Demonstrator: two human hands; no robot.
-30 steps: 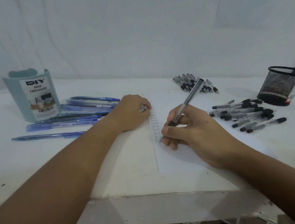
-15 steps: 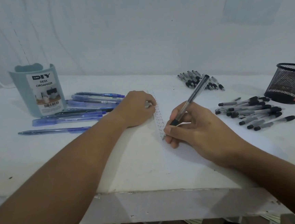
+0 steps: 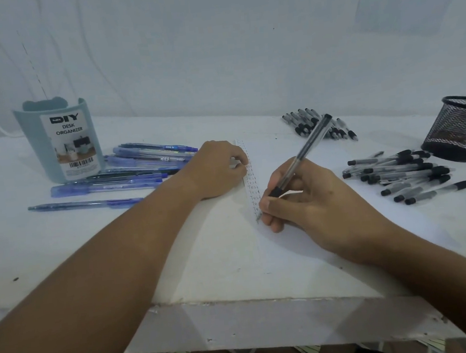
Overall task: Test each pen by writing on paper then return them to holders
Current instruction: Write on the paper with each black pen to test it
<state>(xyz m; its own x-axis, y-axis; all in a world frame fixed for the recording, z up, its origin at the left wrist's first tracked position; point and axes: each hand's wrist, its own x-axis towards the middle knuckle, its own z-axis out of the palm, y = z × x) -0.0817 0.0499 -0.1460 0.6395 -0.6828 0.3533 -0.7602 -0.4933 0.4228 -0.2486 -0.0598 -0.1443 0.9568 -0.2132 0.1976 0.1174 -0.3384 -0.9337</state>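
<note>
My right hand [image 3: 310,200] grips a clear black-tipped pen [image 3: 303,153], its tip down on the white paper [image 3: 283,245] at the foot of a column of "Test" words [image 3: 252,186]. My left hand [image 3: 220,169] rests on the paper's left edge with fingers curled, pinning it. Several blue pens [image 3: 130,174] lie left of that hand beside a teal desk organizer [image 3: 59,140]. Two groups of black pens lie to the right: one at the back [image 3: 320,125], one nearer [image 3: 403,172]. A black mesh holder [image 3: 458,128] stands at the far right.
The white table's front edge [image 3: 265,300] runs just below my forearms. A white draped cloth forms the backdrop behind the table. A tiled floor shows under the edge.
The pen tip has worked slightly down the column of words. The camera tilted a little, shifting the scene; my left hand stays on the paper.
</note>
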